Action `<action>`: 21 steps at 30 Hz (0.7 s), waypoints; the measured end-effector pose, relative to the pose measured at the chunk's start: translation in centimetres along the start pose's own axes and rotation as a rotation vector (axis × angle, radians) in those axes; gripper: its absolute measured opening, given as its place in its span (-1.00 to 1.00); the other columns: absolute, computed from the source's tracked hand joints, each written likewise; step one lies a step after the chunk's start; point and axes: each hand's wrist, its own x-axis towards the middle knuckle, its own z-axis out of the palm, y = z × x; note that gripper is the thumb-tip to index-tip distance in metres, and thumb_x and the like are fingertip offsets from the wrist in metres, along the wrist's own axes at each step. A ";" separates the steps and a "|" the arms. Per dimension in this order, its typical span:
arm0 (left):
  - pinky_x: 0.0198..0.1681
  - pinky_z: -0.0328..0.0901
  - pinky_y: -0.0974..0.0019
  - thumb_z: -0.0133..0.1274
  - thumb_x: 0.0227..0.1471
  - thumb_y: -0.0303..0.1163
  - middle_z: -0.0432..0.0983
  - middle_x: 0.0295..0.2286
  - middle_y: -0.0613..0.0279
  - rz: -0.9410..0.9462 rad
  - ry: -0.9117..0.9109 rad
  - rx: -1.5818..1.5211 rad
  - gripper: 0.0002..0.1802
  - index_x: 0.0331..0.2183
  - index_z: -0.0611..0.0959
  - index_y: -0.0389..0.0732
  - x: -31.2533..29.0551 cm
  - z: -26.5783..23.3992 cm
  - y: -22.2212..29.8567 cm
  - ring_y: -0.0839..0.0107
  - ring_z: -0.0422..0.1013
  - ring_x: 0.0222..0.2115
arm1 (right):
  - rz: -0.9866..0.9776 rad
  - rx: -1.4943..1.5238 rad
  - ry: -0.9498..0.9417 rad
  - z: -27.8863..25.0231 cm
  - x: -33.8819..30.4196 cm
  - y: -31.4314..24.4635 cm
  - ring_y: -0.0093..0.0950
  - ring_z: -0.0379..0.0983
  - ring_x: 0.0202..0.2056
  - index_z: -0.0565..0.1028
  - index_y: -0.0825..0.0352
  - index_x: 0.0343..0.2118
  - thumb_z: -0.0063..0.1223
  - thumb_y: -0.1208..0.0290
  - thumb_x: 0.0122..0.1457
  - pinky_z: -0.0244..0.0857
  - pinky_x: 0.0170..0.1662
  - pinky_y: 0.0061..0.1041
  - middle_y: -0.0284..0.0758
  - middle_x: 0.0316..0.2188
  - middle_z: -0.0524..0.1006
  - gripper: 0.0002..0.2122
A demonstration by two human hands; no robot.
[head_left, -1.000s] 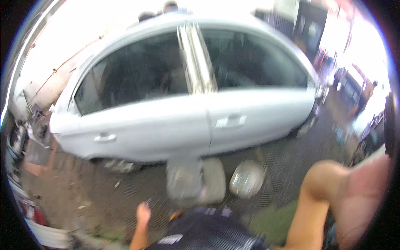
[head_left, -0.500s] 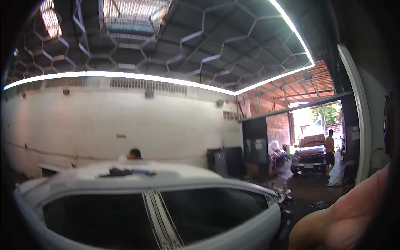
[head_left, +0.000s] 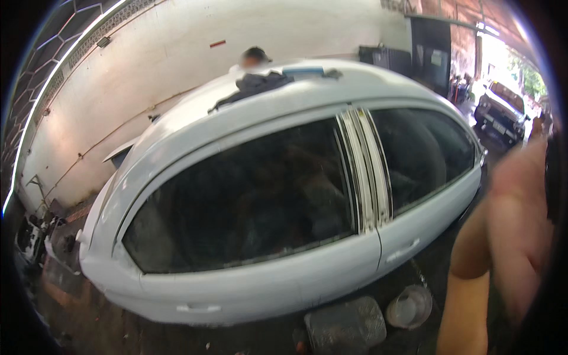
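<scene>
A bare arm, which I take to be my right, rises close to the camera at the right edge. My right hand [head_left: 519,219] is large and blurred there, and its fingers are cut off or hidden, so I cannot tell what it holds. Nothing shows of my left hand. In front of me stands a pale grey car [head_left: 248,293] with dark side windows and a bare, striped pillar [head_left: 365,171] between them. A crumpled dark cloth [head_left: 257,84] lies on its roof, beside a flat blue object [head_left: 303,71].
Beyond the roof shows a person's head [head_left: 255,57]. On the floor near the car's side are a bucket [head_left: 409,306] and a boxy grey object [head_left: 346,325]. A dark vehicle [head_left: 502,114] stands at the bright doorway. Loose parts [head_left: 36,234] lie at the far left.
My view has tipped down and swung left, so the car's side and the floor show more fully. The arm at the right reaches higher in the picture and shows more of itself.
</scene>
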 end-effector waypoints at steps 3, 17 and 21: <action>0.05 0.34 -0.02 -0.16 0.34 -0.12 0.59 -0.08 -0.16 -0.044 -0.089 -0.054 -0.51 0.00 0.62 -0.30 6.6 -0.1 -8.6 -0.14 0.47 -0.04 | 0.095 0.044 0.039 12.4 -1.3 3.9 -0.58 0.50 -0.26 0.56 0.30 0.01 0.18 0.59 0.20 0.38 -0.21 -0.53 -0.30 -0.03 0.61 -0.70; 0.20 0.26 -0.04 -0.25 0.35 -0.05 0.48 0.06 -0.18 0.067 -0.140 0.157 -0.45 0.06 0.58 -0.25 30.3 -11.5 0.3 -0.08 0.35 0.13 | 1.273 -0.165 -1.430 35.2 -25.3 20.4 -0.03 0.23 0.31 0.17 0.11 0.40 0.08 0.19 0.26 0.11 0.34 -0.14 0.04 0.30 0.29 -0.35; 0.20 0.26 -0.04 -0.24 0.35 -0.05 0.48 0.06 -0.18 0.053 -0.122 0.143 -0.45 0.07 0.57 -0.25 31.8 -12.0 0.5 -0.07 0.36 0.13 | 1.190 -0.117 -1.509 37.8 -25.3 20.0 0.00 0.19 0.32 0.27 0.01 0.37 0.16 -0.01 0.20 0.09 0.34 -0.14 0.00 0.30 0.32 -0.33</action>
